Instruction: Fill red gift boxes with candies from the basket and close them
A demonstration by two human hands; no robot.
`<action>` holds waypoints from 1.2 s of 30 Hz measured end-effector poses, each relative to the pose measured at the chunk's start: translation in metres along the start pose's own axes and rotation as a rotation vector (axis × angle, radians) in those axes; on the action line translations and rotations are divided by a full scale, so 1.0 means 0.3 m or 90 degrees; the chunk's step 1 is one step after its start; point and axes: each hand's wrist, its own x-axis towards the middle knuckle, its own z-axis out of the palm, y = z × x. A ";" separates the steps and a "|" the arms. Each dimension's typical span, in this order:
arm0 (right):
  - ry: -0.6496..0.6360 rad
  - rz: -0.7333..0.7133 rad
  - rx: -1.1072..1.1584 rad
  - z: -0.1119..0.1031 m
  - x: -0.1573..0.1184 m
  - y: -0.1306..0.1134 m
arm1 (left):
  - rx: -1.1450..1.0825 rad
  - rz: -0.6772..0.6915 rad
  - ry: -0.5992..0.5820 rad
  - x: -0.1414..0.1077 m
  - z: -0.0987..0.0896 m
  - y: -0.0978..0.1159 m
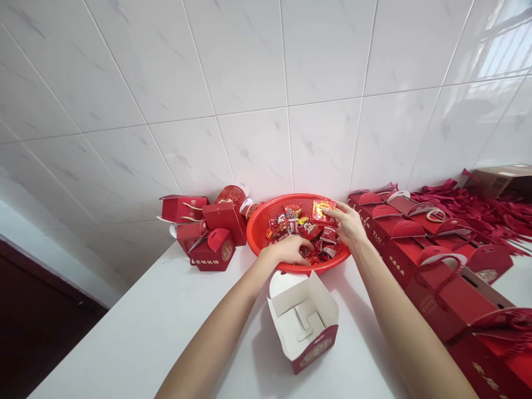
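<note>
My left hand point(291, 249) reaches into the red plastic basket point(256, 233), its fingers curved and apart among wrapped candies point(293, 226). Its fingertips touch the sweets and are partly hidden by them. At the basket's right side, my right hand point(348, 224) pinches a red candy packet point(323, 210) with a yellow emblem between thumb and fingers. Between my forearms, in front of the basket, stands an open gift box point(302, 327). Its inside is white with folded bottom flaps showing, and its outside is dark red with a pale printed pattern.
Several red gift boxes point(211, 252) cluster left of the basket. Rows of closed red boxes with rope handles point(415, 244) line the right side. Behind them lie a heap of red ribbons point(453, 202) and a cardboard box point(505, 180). A tiled wall point(253, 149) backs the white table point(166, 316).
</note>
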 end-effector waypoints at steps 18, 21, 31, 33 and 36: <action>-0.005 -0.002 -0.026 -0.002 -0.005 0.005 | 0.037 0.073 -0.071 0.014 -0.003 0.013; -0.005 -0.006 -0.025 -0.004 -0.002 0.008 | 0.039 0.022 -0.048 0.018 -0.001 0.014; 0.008 0.002 -0.028 0.001 -0.008 -0.001 | 0.078 0.045 -0.054 0.025 -0.003 -0.004; 0.013 0.006 -0.029 0.004 -0.008 -0.003 | 0.110 0.031 -0.084 0.032 -0.006 -0.006; 0.015 0.006 -0.032 0.008 -0.008 -0.006 | 0.123 -0.019 -0.118 0.043 -0.012 0.007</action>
